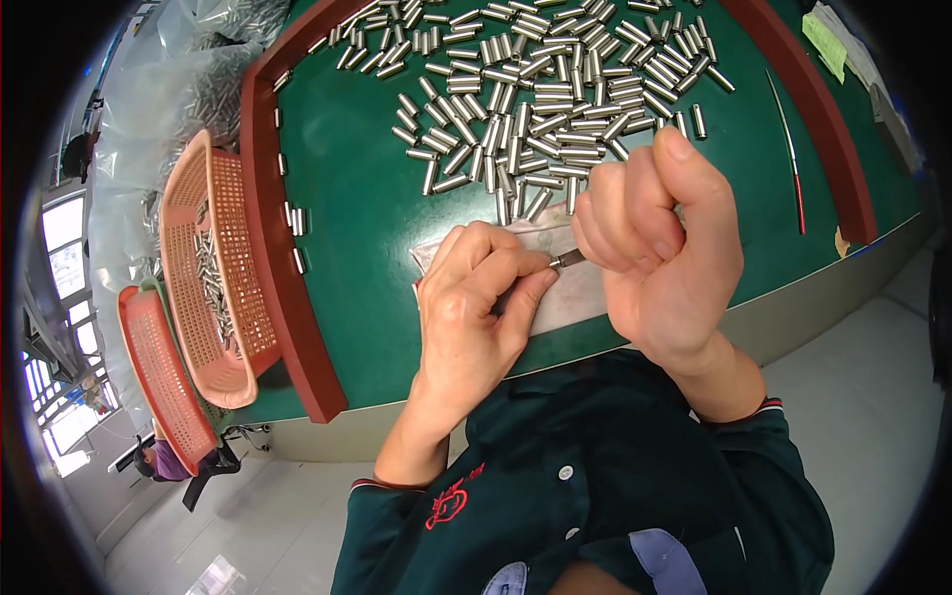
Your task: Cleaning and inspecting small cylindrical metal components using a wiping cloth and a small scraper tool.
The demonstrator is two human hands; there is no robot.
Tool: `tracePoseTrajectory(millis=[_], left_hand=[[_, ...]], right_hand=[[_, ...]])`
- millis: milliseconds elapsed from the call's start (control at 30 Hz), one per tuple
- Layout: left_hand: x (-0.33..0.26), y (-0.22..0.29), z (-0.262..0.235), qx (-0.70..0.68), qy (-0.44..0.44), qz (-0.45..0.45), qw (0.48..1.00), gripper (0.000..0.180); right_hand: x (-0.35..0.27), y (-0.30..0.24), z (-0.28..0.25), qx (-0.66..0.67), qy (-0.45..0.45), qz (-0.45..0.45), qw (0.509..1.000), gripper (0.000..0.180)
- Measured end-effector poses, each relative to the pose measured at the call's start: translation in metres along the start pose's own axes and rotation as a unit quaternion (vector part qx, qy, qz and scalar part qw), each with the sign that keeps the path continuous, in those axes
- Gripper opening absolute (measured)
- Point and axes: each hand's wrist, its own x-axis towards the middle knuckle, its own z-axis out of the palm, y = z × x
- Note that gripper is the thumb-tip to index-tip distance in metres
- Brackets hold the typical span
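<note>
Both hands meet over a pale cloth (575, 288) on the green desk (357, 228) — the left hand (476, 297) and right hand (654, 248) pinching one small metal pin (567, 260) between them (loose pins (535, 89) lie just beyond).

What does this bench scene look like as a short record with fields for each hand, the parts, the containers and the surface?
left hand: pinches one end of a small metal pin
right hand: closed on the pin's other end
parts: loose metal pins spread across the mat
surface: green mat with red-brown border; pale cloth under the hands
containers: orange mesh basket holding pins, at the left
other: thin red-tipped rod, at the right
</note>
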Motion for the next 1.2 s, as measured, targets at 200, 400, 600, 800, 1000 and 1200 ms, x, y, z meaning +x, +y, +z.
tracePoseTrajectory(millis=[200, 400, 600, 800, 1000, 1200], left_hand=[[0.000, -0.001, 0.000, -0.001, 0.000, 0.005, 1.000, 0.013], [-0.001, -0.001, 0.000, -0.005, 0.001, 0.008, 1.000, 0.013], [0.000, 0.001, 0.000, -0.012, 0.001, -0.004, 1.000, 0.013], [0.001, -0.003, 0.000, -0.026, -0.004, 0.011, 1.000, 0.012], [0.002, -0.004, 0.001, -0.039, 0.000, 0.015, 0.999, 0.014], [0.000, -0.005, 0.001, -0.020, 0.009, 0.036, 0.999, 0.015]], right_hand=[[0.000, 0.000, 0.003, -0.018, -0.003, 0.000, 1.000, 0.043], [-0.001, 0.003, 0.003, -0.026, -0.006, -0.006, 1.000, 0.043], [0.001, 0.003, 0.004, -0.066, -0.026, -0.009, 0.997, 0.043], [0.000, 0.003, 0.006, -0.098, -0.031, -0.001, 0.995, 0.044], [-0.001, 0.004, 0.008, -0.165, -0.044, 0.004, 0.985, 0.044], [-0.005, 0.007, 0.008, -0.178, -0.041, -0.022, 0.983, 0.044]])
